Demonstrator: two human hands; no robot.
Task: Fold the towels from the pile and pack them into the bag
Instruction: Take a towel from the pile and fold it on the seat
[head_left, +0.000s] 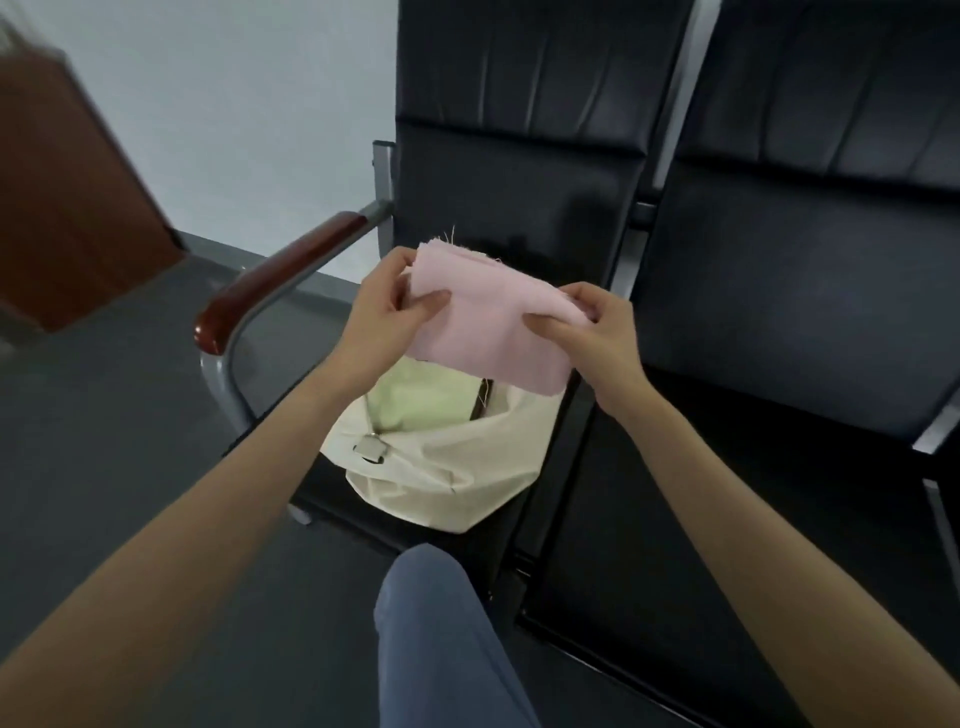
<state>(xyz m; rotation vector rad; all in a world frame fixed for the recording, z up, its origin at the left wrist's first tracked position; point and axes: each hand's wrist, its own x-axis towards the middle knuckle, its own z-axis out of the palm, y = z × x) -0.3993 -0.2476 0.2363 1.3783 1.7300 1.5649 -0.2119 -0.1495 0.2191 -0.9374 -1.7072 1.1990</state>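
Both hands, left (387, 312) and right (592, 332), pinched the folded pink towel (488, 322) by its side edges just above the open bag (441, 467); soft, light cloth, I judged.

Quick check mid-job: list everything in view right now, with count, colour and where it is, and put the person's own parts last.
pink towel: one, pale pink, folded, held in the air above the bag
bag: one, cream, open, on the left seat
green towel: one, pale green, inside the bag
seats: two, black, side by side on a metal frame
armrest: one, reddish-brown wood on a grey metal tube, left of the bag
floor: dark grey
wall: pale grey
brown panel: one, brown, far left, blurred
leg: one, in blue trousers, bottom centre
left hand: pinches the pink towel's left edge
right hand: pinches the pink towel's right edge
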